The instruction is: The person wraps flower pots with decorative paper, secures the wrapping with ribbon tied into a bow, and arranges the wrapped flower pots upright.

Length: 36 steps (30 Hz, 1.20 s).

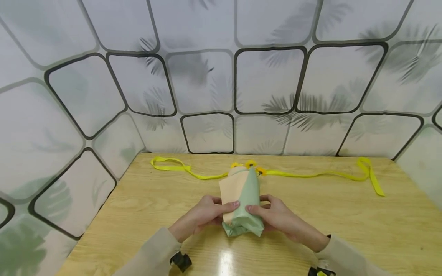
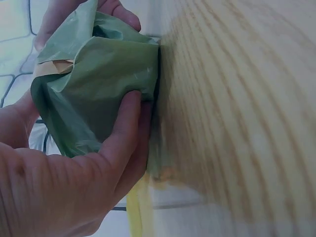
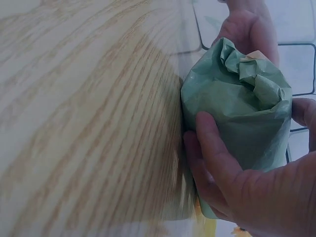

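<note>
A small bouquet wrapped in light green and peach paper (image 1: 246,191) lies on the table in the head view, its folded, crumpled bottom toward me. Several yellow sunflowers (image 1: 250,164) show at its far end. My left hand (image 1: 207,212) grips the wrap from the left, thumb on the peach part and fingers beneath the side. From the right, my right hand (image 1: 281,215) holds it with the thumb on the green part. Both wrist views show curled fingers against the crumpled green base (image 2: 106,74). A yellow ribbon (image 1: 207,177) runs behind or under the flower end; which one is hidden.
The ribbon's right part (image 1: 310,175) stretches across the back of the table and ends in a loose loop. Its left end also forms a loop. Patterned cloth walls (image 1: 269,84) rise behind the wooden table (image 1: 138,214) and at its sides.
</note>
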Available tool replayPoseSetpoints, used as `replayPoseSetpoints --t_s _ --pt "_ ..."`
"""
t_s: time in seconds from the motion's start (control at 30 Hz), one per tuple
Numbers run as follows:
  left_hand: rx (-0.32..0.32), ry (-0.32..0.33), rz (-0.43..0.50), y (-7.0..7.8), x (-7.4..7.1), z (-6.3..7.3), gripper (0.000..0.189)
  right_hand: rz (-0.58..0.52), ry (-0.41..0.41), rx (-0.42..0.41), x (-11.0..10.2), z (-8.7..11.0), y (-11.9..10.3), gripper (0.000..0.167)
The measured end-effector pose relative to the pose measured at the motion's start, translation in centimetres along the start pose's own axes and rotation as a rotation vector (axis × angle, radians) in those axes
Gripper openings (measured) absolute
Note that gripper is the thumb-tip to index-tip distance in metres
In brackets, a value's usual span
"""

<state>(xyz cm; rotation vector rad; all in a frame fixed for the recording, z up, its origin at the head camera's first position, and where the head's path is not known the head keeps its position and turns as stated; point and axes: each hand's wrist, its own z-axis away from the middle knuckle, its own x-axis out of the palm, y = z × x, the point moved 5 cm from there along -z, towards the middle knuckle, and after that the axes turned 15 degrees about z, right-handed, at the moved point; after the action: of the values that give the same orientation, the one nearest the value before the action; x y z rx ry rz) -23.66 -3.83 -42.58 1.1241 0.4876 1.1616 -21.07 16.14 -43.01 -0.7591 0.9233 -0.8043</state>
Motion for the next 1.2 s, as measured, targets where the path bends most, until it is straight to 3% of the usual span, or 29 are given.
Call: replayPoseSetpoints --t_s 0.3,0.53,0.77,0.97,1.2 --pt "0.003 -0.031 0.015 0.0 0.2 -0.3 0.057 0.038 0.060 -0.008 -0.5 0.4 -0.4 0.080" --pt "0.094 -0.067 -0.040 2.3 0.6 -1.4 0.053 0.099 0.113 -0.084 -2.5 0.0 -1.9 0.083" --pt "0.157 -0.057 -0.065 4.3 0.2 -4.3 0.053 0.128 0.139 -0.144 -4.6 -3.1 -2.5 0.084" --pt "0.174 0.003 -0.091 4.5 -0.6 -6.9 0.054 0.087 0.117 -0.161 -5.3 -6.3 -2.2 0.082" --pt "0.150 0.044 -0.164 4.1 -1.2 -8.4 0.056 0.102 0.078 -0.133 -5.4 -8.3 -1.6 0.083"
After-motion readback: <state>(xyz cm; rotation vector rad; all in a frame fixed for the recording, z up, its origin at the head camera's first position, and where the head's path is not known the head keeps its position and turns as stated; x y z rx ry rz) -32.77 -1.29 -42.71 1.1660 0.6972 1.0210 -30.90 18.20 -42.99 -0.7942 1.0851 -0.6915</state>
